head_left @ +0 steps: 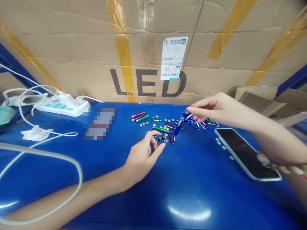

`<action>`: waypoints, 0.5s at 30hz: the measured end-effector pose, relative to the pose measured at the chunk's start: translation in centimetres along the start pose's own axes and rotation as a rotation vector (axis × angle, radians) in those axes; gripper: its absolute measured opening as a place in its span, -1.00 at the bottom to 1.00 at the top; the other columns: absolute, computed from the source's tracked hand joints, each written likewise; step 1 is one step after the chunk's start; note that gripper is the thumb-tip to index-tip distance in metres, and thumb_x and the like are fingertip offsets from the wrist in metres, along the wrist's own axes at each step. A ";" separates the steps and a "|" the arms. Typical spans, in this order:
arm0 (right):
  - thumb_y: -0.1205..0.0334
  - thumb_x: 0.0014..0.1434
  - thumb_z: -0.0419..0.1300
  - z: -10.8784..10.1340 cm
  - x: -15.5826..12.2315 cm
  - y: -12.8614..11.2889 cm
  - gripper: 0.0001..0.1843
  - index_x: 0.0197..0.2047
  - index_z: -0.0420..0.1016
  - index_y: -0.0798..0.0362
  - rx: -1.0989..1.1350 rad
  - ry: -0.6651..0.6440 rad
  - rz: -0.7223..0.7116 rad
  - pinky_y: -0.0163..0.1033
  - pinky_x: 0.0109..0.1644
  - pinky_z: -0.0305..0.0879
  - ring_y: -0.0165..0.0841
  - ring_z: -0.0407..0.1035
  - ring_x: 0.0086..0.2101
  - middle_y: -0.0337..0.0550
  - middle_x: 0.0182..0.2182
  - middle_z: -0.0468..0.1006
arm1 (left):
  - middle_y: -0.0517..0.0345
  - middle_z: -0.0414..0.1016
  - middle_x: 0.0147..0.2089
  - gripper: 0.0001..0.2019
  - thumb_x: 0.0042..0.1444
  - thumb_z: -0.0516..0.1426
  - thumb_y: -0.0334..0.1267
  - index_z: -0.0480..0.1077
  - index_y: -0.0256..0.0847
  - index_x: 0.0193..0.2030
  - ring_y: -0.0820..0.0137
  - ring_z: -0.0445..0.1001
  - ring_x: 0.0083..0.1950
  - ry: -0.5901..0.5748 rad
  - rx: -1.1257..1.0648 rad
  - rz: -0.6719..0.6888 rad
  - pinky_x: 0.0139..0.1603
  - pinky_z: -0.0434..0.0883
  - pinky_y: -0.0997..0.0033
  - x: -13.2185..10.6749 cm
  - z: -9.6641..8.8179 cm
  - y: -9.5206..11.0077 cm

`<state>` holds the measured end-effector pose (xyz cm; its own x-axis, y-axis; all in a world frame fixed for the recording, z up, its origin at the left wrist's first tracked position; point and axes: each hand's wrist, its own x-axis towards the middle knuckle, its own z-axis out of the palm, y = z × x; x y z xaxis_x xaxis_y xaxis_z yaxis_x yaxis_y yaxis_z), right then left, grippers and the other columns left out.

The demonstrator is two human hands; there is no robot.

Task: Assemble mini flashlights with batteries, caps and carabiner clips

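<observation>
Reading "LED" on cardboard box (153,48); label (173,58) illegible

The tabletop (192,191) under both hands is smooth, high-gloss blue and shows lamp glare. The carabiners (199,124) at the right hand (213,107) and the green torch (161,129) just beyond the left hand (144,156) are coloured metal with a satin sheen. The phone (242,151) beside the right forearm has a glossy glass face. The box (72,48) beyond both hands is matt, creased cardboard with glossy tape (122,48) and 1 paper label (173,57).
</observation>
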<state>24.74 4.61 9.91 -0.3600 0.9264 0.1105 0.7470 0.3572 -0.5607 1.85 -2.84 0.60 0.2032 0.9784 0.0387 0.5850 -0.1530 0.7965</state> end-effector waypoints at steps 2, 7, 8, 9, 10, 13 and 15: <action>0.08 0.11 0.19 -1.1 0.5 1.4 -0.71 -0.34 0.60 0.13 -0.040 0.103 0.123 -0.40 -0.45 0.29 -0.48 0.43 -0.55 -0.20 -0.59 0.55 | 0.38 0.28 -0.40 -0.77 0.16 0.00 -0.12 0.20 0.00 -0.03 0.55 0.19 -0.52 0.003 0.004 0.010 -0.41 0.19 0.49 0.0 0.0 0.0; 0.20 0.14 0.19 -2.1 1.9 5.4 -0.77 -0.35 0.58 0.19 -0.034 0.446 0.311 -0.35 -0.26 0.39 -0.45 0.47 -0.52 -0.11 -0.53 0.59 | 0.38 0.28 -0.44 -0.83 0.13 -0.02 -0.23 0.21 -0.04 -0.12 0.54 0.19 -0.52 -0.003 -0.006 0.001 -0.46 0.15 0.50 0.0 0.0 0.0; 0.20 0.16 0.16 -2.0 2.2 6.1 -0.76 -0.31 0.58 0.20 -0.001 0.469 0.321 -0.35 -0.27 0.41 -0.44 0.48 -0.51 -0.07 -0.46 0.61 | 0.38 0.28 -0.44 -0.83 0.12 -0.02 -0.24 0.21 -0.05 -0.12 0.53 0.20 -0.51 -0.003 -0.008 0.004 -0.46 0.15 0.50 0.0 0.0 0.0; 0.21 0.19 0.14 -1.7 2.4 6.7 -0.75 -0.27 0.57 0.22 0.026 0.485 0.329 -0.35 -0.28 0.42 -0.44 0.49 -0.50 -0.03 -0.40 0.62 | 0.38 0.29 -0.44 -0.83 0.12 -0.02 -0.25 0.21 -0.05 -0.12 0.53 0.21 -0.51 -0.003 -0.010 0.011 -0.46 0.15 0.50 0.0 -0.1 0.0; 0.22 0.21 0.10 -1.4 2.7 7.1 -0.73 -0.22 0.56 0.23 0.048 0.496 0.334 -0.36 -0.30 0.43 -0.43 0.50 -0.48 0.00 -0.34 0.62 | 0.38 0.29 -0.44 -0.83 0.12 -0.02 -0.26 0.21 -0.05 -0.12 0.53 0.21 -0.51 -0.002 -0.010 0.018 -0.45 0.15 0.50 0.0 -0.1 0.0; 0.26 0.20 0.08 -0.5 3.0 7.6 -0.72 -0.18 0.54 0.27 0.056 0.497 0.357 -0.38 -0.36 0.43 -0.43 0.50 -0.50 0.06 -0.31 0.62 | 0.38 0.30 -0.44 -0.82 0.10 -0.02 -0.29 0.20 -0.06 -0.13 0.54 0.19 -0.53 0.005 -0.013 0.027 -0.44 0.16 0.50 -0.1 -0.1 -0.1; 0.23 0.15 0.12 -0.4 2.7 7.4 -0.72 -0.26 0.57 0.27 0.039 0.466 0.368 -0.38 -0.37 0.39 -0.43 0.48 -0.53 0.04 -0.40 0.62 | 0.37 0.31 -0.43 -0.82 0.10 -0.03 -0.29 0.20 -0.07 -0.12 0.55 0.19 -0.53 0.007 -0.018 0.025 -0.46 0.16 0.50 -0.1 0.0 0.0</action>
<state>29.54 9.79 6.33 0.2089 0.9463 0.2468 0.7518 0.0060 -0.6594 1.78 -2.98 0.61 0.2124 0.9752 0.0626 0.5656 -0.1749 0.8059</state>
